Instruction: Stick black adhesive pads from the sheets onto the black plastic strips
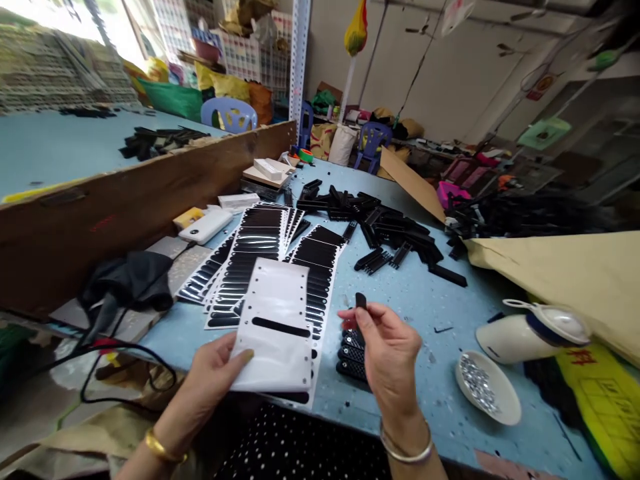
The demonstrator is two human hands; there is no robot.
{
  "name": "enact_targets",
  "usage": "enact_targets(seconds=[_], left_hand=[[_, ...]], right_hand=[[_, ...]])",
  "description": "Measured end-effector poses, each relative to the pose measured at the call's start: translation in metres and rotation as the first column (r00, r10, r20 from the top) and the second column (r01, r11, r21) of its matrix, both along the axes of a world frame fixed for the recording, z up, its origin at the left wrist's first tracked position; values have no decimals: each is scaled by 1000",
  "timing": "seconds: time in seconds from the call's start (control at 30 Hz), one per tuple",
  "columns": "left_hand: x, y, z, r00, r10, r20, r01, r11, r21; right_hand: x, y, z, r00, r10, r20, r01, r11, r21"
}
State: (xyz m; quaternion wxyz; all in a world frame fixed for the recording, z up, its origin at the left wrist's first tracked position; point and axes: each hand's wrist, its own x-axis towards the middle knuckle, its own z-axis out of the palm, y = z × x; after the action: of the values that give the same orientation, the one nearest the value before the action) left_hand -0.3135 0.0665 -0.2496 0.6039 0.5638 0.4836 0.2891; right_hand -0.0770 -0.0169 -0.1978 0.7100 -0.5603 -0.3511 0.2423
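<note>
The yellow bag (607,400) at the right edge carries a red character and a printed grid, but I can't read either with certainty. Red marks on the wooden board (200,163) and a dark mark on the white case (207,225) are also too small to make out.

The sheet (277,360) is white and glossy, with small dark holes down both sides and one black strip (281,327) on it, round-ended and flat. Its long axis runs away from the person, above the near edge of the bench (425,380); the strip lies across it, left to right. The left hand (215,365) pinches its lower left edge, thumb on top.

The right hand (393,343), to the right of the sheet, is closed at thumb and fingertips on a dark tab (361,300), whose rounded end points up (the lower part is hidden by the thumb). Just below are studded black pieces (350,367). More sheets (257,233), full of black strips, lie fanned beyond; a dish (509,408) of shiny metal bits sits to the right.
</note>
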Motion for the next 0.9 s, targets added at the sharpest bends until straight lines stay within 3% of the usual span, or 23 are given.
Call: enact_targets(seconds=[0.07,0.17,0.23,0.27,0.3,0.33,0.4,0.43,0.47,0.5,0.57,0.63,0.77,0.9], left_hand=[[-3,11,0,964,78,-254,-13,969,247],[-9,16,4,775,318,-547,94,797,597],[-7,9,11,699,477,-533,131,647,751],[-3,2,14,706,507,-495,125,598,791],[5,-7,16,738,505,-447,96,577,811],[15,-17,18,794,454,-404,62,601,797],[41,-38,18,932,234,-277,5,755,656],[56,-48,17,979,74,-192,34,860,509],[71,-56,16,990,-88,-107,119,936,330],[85,-62,15,980,-196,-27,198,966,168],[106,-68,13,941,-323,100,331,940,-79],[116,-69,12,925,-334,184,370,901,-226],[118,-67,12,935,-251,250,332,868,-369],[119,-69,9,938,-225,265,326,836,-441]], right_hand=[[19,-15,6,969,-45,243,51,998,-21],[35,-42,-5,809,26,587,30,996,-85],[39,-59,-19,732,75,677,5,993,-116],[40,-66,-25,717,89,691,0,992,-128],[39,-72,-30,715,102,691,-5,990,-141],[38,-76,-34,720,117,684,-12,988,-156],[34,-81,-39,734,140,664,-31,984,-173],[32,-83,-39,737,150,659,-44,984,-175],[30,-84,-39,736,158,659,-57,983,-172],[28,-84,-39,730,163,663,-68,984,-167],[26,-87,-40,716,168,677,-86,984,-153],[28,-92,-41,712,160,684,-83,986,-144],[37,-108,-48,718,111,687,-22,990,-136],[42,-120,-54,637,117,762,0,988,-152]])
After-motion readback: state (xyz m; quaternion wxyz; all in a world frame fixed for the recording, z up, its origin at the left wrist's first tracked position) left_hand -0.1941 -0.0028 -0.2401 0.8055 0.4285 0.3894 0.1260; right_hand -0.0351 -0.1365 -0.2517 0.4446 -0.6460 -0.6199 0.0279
